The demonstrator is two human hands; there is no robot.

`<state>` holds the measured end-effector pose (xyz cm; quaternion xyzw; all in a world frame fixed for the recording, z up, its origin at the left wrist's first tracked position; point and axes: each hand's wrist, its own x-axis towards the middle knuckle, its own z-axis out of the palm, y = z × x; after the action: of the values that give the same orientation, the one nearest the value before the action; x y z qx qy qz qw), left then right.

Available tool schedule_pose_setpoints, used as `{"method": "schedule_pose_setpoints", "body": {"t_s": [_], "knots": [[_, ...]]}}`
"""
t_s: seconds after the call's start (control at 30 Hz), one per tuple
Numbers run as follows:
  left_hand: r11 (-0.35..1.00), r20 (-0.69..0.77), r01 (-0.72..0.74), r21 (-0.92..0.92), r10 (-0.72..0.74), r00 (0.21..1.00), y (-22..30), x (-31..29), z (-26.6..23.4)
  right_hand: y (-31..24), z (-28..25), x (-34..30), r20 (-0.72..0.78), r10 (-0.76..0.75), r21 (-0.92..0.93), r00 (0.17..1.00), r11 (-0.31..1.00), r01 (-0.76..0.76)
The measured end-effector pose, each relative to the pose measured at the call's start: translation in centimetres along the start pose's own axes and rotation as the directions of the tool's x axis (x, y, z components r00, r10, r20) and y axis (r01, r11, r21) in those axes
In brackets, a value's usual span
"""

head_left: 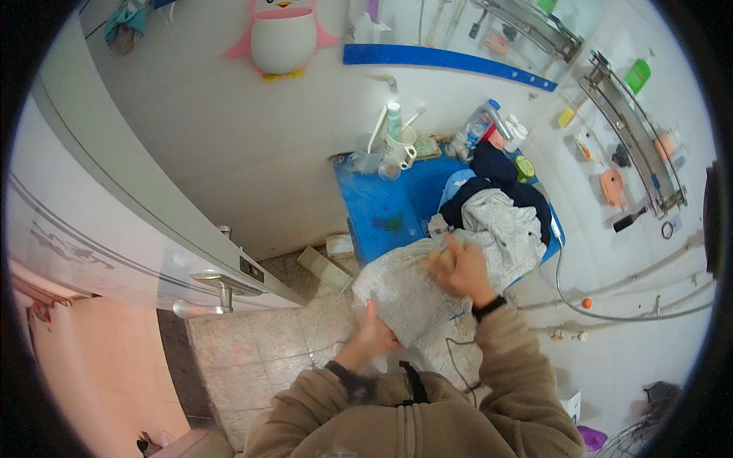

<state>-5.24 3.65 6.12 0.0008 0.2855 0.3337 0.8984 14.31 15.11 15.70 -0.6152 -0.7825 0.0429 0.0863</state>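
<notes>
A light grey garment (405,286) is spread over the front edge of the blue washstand (363,210), its bulk bunched toward the right. My left hand (372,333) grips its near left edge, thumb on top and fingers underneath. Over the middle of the cloth, my right hand (467,267) is closed on a small yellowish-tan bar-like thing (439,267); motion blurs it, and its kind is unclear. Behind the grey cloth lie dark navy clothes (496,164) and a light blue piece (456,185), heaped over the basin and partly hiding it.
A white mug (401,145) with a tube and brush, clear cups (365,160) and several bottles (515,131) line the back of the washstand. A metal shelf (637,137) hangs on the right wall, above a grey hose (565,275). An open door (153,198) stands left.
</notes>
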Motion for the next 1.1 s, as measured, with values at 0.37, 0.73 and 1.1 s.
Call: {"method": "schedule_pose_setpoints", "body": {"t_s": [0.37, 0.73, 1.1], "knots": [[0.992, -0.082, 0.063, 0.111, -0.054, 0.995, -1.7, 1.1, -2.6, 1.3, 3.3, -0.1, -0.096, -0.193, -0.201, 0.977, 0.965, 0.171], [0.988, 0.057, -0.069, 0.135, 0.062, 0.996, 0.0, -0.7, 0.2, -6.6, 3.2, -6.7, 0.009, -0.386, -0.032, 0.923, 0.922, 0.386], [0.998, -0.13, 0.06, 0.016, -0.058, 0.99, 0.5, -0.3, 0.3, -2.7, 1.5, -0.2, -0.017, -0.199, -0.084, 0.98, 0.977, 0.197]]}}
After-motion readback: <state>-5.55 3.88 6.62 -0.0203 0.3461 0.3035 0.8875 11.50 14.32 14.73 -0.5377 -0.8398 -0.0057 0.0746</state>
